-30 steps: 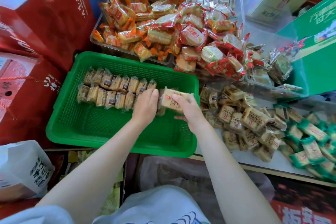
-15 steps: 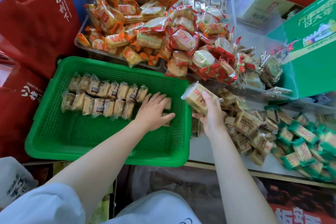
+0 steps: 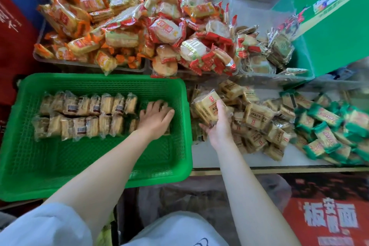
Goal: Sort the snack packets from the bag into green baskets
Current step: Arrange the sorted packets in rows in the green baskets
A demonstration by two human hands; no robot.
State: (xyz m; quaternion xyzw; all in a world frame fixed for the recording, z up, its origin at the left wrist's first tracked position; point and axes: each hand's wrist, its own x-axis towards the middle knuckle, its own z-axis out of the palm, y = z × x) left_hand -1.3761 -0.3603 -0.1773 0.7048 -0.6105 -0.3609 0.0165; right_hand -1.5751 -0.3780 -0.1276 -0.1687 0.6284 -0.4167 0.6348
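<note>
A crowded stall counter (image 3: 259, 159) is filling the view, with its pale surface showing just right of the green basket (image 3: 99, 166). Behind the green basket, clear trays are holding heaps of orange-wrapped snack packets (image 3: 85, 24) and red-wrapped round crackers (image 3: 179, 36). A green carton (image 3: 329, 26) is standing well to the right of the basket and further back, and red gift bags (image 3: 14, 36) are leaning at the basket's left.

Inside the green basket, two neat rows of tan packets (image 3: 87, 116) are lying along the far half, standing on edge side by side. The left hand (image 3: 155, 118) is resting inside the basket at the right end of those rows, palm down, fingers spread and fairly straight, pressing on the packets there.

Just beyond the basket's right rim, the right hand (image 3: 217, 126) is gripping a small stack of tan packets (image 3: 207, 107), thumb over the front and fingers curled behind, holding it tilted above the counter. Further right of the basket, a loose pile of matching tan packets (image 3: 257, 124) is lying on the counter, and beyond that a pile of green-wrapped packets (image 3: 329, 132).
</note>
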